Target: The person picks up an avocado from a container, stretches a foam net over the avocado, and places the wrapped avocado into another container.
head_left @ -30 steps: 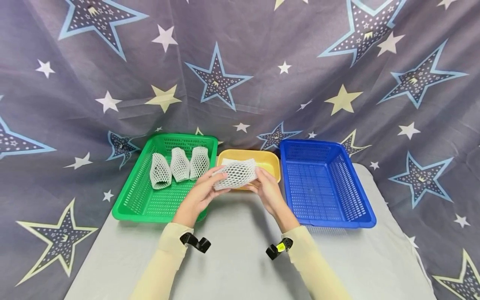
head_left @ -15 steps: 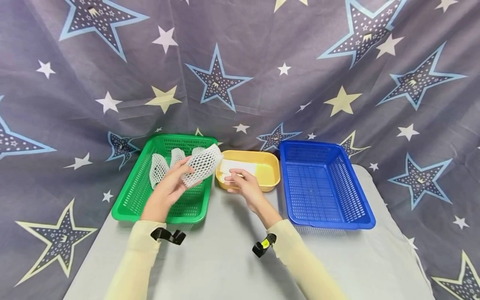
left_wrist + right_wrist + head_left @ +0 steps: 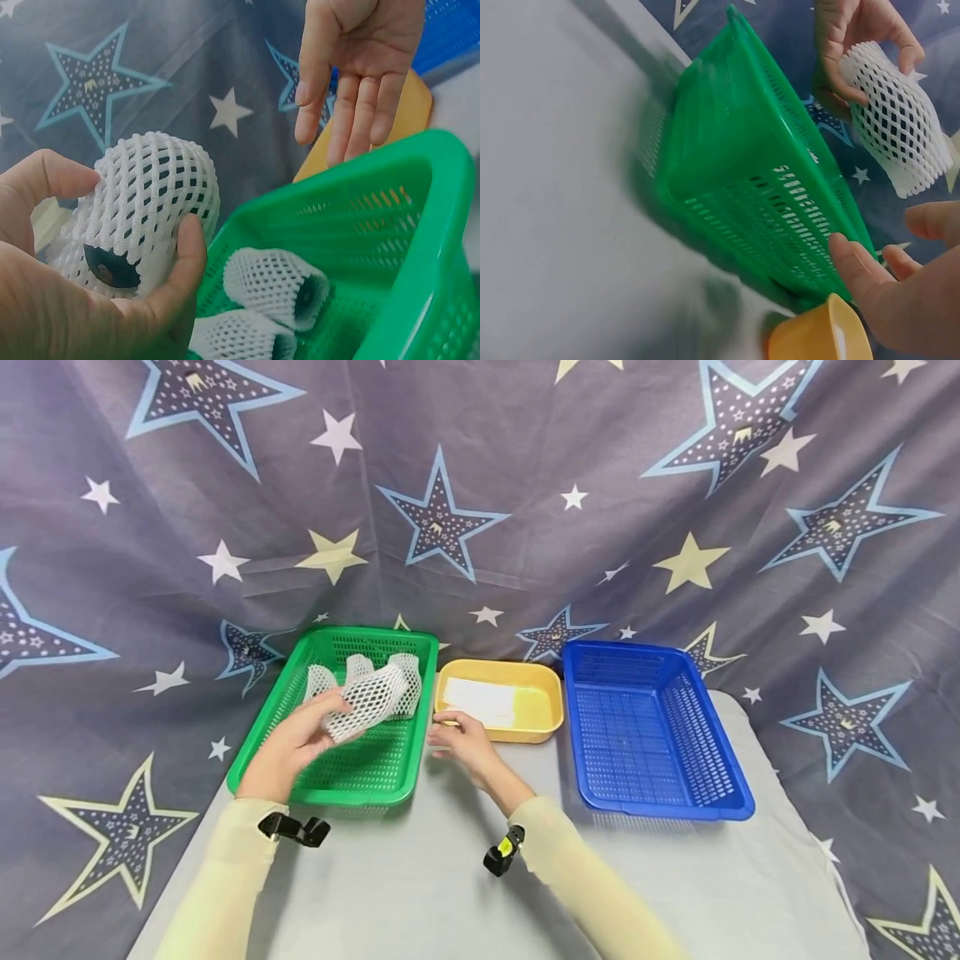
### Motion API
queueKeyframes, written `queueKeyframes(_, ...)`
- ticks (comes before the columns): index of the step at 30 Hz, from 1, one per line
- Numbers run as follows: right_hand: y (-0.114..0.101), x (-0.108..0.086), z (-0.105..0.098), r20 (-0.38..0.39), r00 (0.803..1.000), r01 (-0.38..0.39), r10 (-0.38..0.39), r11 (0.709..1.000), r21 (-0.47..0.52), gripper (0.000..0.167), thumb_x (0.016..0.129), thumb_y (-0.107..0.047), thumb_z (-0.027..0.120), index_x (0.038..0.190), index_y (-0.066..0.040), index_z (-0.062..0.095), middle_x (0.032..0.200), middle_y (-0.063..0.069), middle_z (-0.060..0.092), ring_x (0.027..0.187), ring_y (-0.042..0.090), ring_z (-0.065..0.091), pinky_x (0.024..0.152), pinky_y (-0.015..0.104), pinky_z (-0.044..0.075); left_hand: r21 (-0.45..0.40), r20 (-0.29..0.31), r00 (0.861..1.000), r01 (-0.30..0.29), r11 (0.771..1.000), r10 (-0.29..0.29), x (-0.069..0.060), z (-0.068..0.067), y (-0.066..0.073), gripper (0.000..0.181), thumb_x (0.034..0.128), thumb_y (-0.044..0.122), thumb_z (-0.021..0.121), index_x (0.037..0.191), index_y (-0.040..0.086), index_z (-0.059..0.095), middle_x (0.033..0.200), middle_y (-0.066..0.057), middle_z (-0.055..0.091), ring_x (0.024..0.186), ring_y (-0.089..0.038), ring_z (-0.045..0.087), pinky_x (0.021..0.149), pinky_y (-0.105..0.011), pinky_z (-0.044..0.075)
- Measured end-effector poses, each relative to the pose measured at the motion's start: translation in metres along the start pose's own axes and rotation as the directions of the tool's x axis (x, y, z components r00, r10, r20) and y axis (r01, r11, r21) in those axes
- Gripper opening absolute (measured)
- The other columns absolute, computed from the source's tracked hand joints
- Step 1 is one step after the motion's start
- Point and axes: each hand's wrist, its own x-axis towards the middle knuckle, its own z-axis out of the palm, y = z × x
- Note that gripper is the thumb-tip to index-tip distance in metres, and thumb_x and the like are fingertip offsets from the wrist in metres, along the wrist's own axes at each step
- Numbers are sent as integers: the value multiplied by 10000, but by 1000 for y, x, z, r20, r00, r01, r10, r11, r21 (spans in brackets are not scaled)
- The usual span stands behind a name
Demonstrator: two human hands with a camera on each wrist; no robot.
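A white foam net sleeve (image 3: 150, 187) is gripped between the thumb and fingers of my left hand (image 3: 296, 743), over the green basket (image 3: 352, 797). Something dark shows through its mesh and opening; I cannot tell whether anything is inside. Several similar foam net sleeves (image 3: 274, 289) lie at the back of that basket, partly hidden behind the held one in the head view. My right hand (image 3: 472, 747) holds nothing. Its fingers are loosely extended beside the front left corner of the yellow bin (image 3: 543, 714), near the green basket's right side.
Inside the yellow bin lies a flat white piece (image 3: 480, 702), probably foam netting. To the right of it is a blue basket (image 3: 637, 735). A pale cloth covers the table (image 3: 420, 877), and a dark curtain (image 3: 525, 427) with stars hangs behind.
Both hands held the foam net sleeve over the yellow bin. The right hand then let go and drew back leftward, while the left hand carried the sleeve left over the green basket.
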Motion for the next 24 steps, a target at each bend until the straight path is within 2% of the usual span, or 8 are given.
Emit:
queueKeyframes(2,0,1,3,6,1000,-16,16,1000,-16,350,983,-35,587,1316,70,560,1155,282,689,1099,387,698,975,523,571,-79,-66,989,128,989,-133,6,0,7,685,966,3,468,1600,110,232,1262,-9,480,1051,-101,585,884,-278,598)
queueKeyframes(4,0,2,7,14,999,-34,34,999,-35,383,963,-14,605,1332,67,546,1064,220,701,1064,367,709,967,513,576,-48,-84,981,171,984,-175,11,-2,11,754,954,3,460,1631,69,135,1241,-25,484,1022,-104,606,860,-283,606)
queueKeyframes(9,-3,5,13,28,997,-74,76,995,-72,508,934,46,649,1408,80,469,935,96,643,866,201,692,922,473,602,25,-76,975,212,977,-210,18,-17,10,819,919,41,536,1621,6,116,1182,-33,529,969,-102,644,845,-294,613)
queueKeyframes(11,-3,7,15,28,996,-84,87,993,-88,560,915,82,656,1433,82,446,940,126,661,801,163,672,904,467,609,29,-58,974,221,975,-219,21,-23,10,831,889,61,602,1606,3,187,1166,-38,550,958,-113,656,844,-308,617)
queueKeyframes(14,-3,10,16,23,995,-94,97,988,-119,607,890,123,661,1451,80,431,966,174,684,750,153,659,874,460,619,60,-47,970,240,969,-238,23,-28,10,884,847,91,647,1596,-14,190,1160,-48,561,955,-118,665,845,-316,618)
queueKeyframes(19,-1,13,18,9,995,-98,101,983,-153,604,891,104,691,1440,84,440,1021,245,704,812,253,722,824,432,634,79,-91,947,315,946,-308,27,-24,12,805,898,47,554,1587,-28,145,1165,-82,543,949,-135,661,837,-321,620)
queueKeyframes(22,0,15,18,5,994,-106,108,981,-160,562,897,86,700,1408,101,467,1029,249,714,770,230,724,846,452,626,67,-101,931,357,932,-350,32,-24,10,744,932,29,518,1577,-24,150,1141,-81,548,944,-148,665,823,-328,623)
queueKeyframes(24,0,17,18,7,992,-120,123,981,-155,514,898,85,700,1369,111,496,993,222,718,711,196,707,873,479,613,60,-96,926,372,926,-365,35,-25,8,744,932,25,517,1575,-31,146,1120,-75,558,946,-155,666,814,-328,623)
